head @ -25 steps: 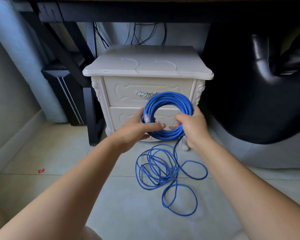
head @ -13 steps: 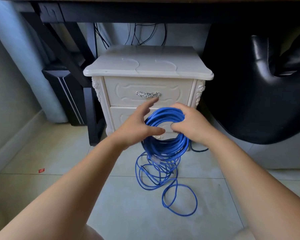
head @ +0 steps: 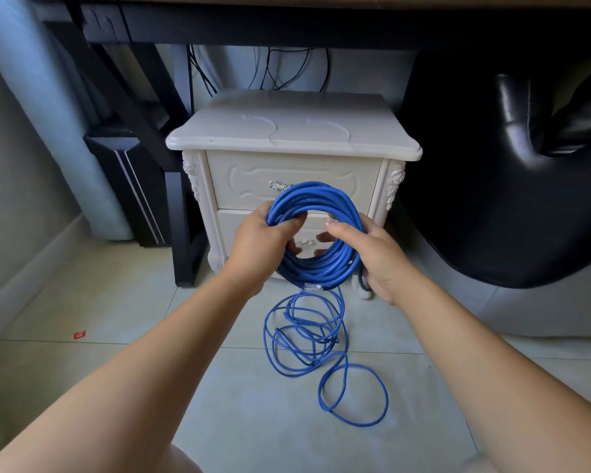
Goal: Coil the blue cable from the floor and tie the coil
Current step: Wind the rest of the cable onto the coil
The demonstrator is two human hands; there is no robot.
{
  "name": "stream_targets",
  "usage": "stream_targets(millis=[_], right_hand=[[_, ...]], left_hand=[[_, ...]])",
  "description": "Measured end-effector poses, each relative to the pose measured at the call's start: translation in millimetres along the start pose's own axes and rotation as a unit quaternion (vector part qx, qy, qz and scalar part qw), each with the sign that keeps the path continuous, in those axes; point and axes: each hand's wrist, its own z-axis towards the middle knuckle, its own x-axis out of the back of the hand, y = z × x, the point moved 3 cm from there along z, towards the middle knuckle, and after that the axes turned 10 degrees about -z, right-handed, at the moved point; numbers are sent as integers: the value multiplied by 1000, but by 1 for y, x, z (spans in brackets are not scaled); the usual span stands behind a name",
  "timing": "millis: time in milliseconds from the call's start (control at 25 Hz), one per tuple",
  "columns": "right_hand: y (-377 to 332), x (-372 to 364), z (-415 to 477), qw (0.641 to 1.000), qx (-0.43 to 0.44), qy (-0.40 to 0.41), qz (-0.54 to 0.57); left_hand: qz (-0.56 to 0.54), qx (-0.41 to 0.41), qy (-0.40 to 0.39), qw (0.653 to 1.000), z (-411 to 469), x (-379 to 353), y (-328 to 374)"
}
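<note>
Coil [head: 316,197] held upright: left hand [head: 258,245] fingers curl round its left side, right hand [head: 376,256] fingers round its right; loose cable [head: 304,339] on floor [head: 116,302] beneath.

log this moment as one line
step: coiling | left hand: grips coil | right hand: grips coil | loose cable: on floor | tie: not done

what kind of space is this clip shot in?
Likely a home bedroom or study corner, at floor level: a white carved nightstand tucked under a dark desk, cords hanging behind it, pale tile floor.
</note>
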Motion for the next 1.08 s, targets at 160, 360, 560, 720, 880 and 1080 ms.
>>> stream_targets(millis=[160,360,560,720,880,1080], right_hand=[[0,-6,1,997,-24,-3,70],[6,-27,-8,999,-4,-8,37],[8,-30,-2,993,9,75,89],[2,-14,4,987,20,134,83],[-6,6,9,988,60,131,-52],[-12,2,2,957,125,12,-261]], left_hand=[[-132,47,80,987,1,1,-1],[-188,96,168,963,-7,-5,-11],[-292,138,142,936,-13,-21,-23],[-137,180,67,972,-12,-22,-33],[-152,129,15,980,1,-10,-12],[120,-21,-134,983,8,6,-3]])
